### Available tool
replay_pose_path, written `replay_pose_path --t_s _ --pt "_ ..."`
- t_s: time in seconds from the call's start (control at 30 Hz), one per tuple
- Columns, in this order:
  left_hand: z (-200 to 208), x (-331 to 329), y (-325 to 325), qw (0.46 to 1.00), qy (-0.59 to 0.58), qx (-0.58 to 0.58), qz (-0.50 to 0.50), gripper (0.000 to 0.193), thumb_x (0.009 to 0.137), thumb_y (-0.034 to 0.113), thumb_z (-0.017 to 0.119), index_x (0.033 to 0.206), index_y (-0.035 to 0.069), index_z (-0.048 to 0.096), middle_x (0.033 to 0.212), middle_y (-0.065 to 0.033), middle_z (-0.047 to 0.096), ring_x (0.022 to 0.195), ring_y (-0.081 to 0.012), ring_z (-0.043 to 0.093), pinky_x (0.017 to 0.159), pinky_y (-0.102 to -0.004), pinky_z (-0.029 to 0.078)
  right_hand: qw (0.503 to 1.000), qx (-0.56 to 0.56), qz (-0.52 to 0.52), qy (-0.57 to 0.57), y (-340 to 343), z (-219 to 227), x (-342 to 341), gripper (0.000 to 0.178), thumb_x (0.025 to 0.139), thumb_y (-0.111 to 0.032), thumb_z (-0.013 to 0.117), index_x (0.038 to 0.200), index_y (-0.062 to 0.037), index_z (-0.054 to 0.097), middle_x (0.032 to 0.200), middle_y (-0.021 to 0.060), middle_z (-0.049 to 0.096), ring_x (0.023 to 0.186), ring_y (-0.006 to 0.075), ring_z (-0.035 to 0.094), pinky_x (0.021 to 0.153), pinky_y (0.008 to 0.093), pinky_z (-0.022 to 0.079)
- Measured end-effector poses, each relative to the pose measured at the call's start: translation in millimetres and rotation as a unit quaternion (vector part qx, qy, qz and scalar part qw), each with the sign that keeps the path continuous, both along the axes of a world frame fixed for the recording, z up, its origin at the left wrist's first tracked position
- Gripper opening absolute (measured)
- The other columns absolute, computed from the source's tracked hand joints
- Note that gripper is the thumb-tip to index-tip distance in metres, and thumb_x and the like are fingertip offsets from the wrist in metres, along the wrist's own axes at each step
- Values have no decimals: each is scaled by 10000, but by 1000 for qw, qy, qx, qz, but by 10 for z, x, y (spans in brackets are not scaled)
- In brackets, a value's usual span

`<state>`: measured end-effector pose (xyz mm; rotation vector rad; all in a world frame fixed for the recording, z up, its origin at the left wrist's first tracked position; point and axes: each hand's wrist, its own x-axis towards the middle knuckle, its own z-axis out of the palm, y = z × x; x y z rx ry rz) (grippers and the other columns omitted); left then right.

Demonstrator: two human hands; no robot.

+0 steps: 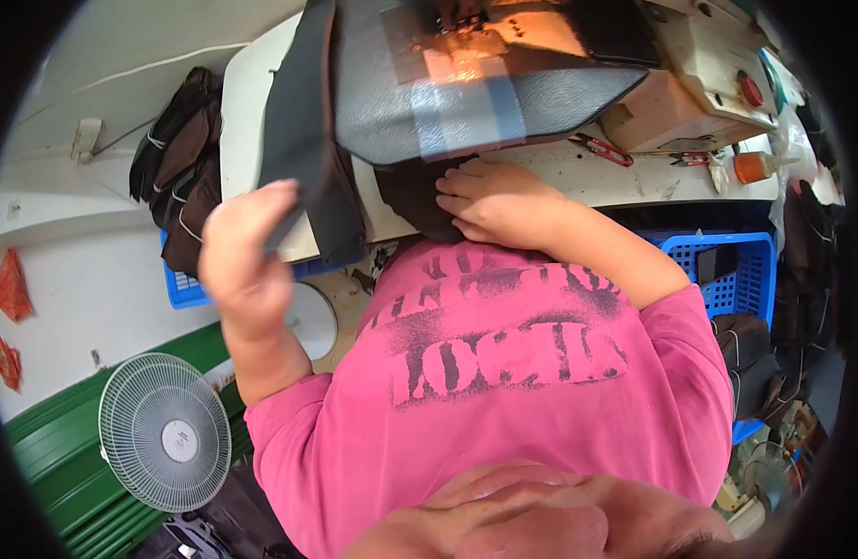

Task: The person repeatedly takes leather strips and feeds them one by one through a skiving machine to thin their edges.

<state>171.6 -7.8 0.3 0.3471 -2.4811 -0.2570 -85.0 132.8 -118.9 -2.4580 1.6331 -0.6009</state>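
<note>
Black strip (297, 121), lengthwise front-to-back, near end overhanging

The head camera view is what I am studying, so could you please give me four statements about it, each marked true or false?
1. A round fan with a white wire cage is at the picture's lower left. True.
2. The person's left hand touches that fan. False: it is up by the long dark fabric strip.
3. The person's right hand touches dark brown fabric. True.
4. The red-handled metal snips nearer the right hand lie inside a blue plastic basket. False: they lie on the white tabletop.
</note>
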Motion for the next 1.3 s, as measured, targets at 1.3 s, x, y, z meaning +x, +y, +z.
replay_pose_path --t_s 1.3 --pt "193 596 -1313 904 183 -81 377 348 834 266 730 1039 -12 687 953 -117 721 843 -241 683 790 -320 519 1000 -9 -5 30 -52 151 189 71 733 -108 617 698 -52 644 871 100 623 864 280 601 755 392 498"
